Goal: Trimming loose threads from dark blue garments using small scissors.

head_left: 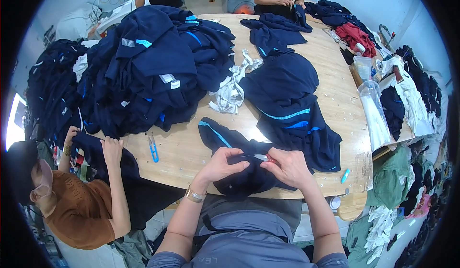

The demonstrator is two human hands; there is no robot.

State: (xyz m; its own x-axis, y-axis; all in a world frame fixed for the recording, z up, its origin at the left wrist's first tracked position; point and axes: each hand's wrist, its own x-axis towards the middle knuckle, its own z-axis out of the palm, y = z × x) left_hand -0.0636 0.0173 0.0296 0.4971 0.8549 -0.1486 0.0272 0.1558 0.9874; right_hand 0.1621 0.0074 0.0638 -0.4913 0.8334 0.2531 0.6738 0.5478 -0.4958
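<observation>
A navy garment [239, 172] with light blue stripes lies bunched at the near edge of the wooden table [330, 100]. My left hand [221, 163] pinches a fold of its fabric. My right hand [287, 166] grips small thread snips [264, 158], whose metal tip points left onto that fold between my two hands. A gold watch sits on my left wrist.
A big heap of navy garments [153, 67] covers the table's left half, with white fabric scraps [232, 88] and another navy garment [287, 100] in the middle. Blue snips [153, 149] lie near a person in brown at my left. Two more people stand at the far side.
</observation>
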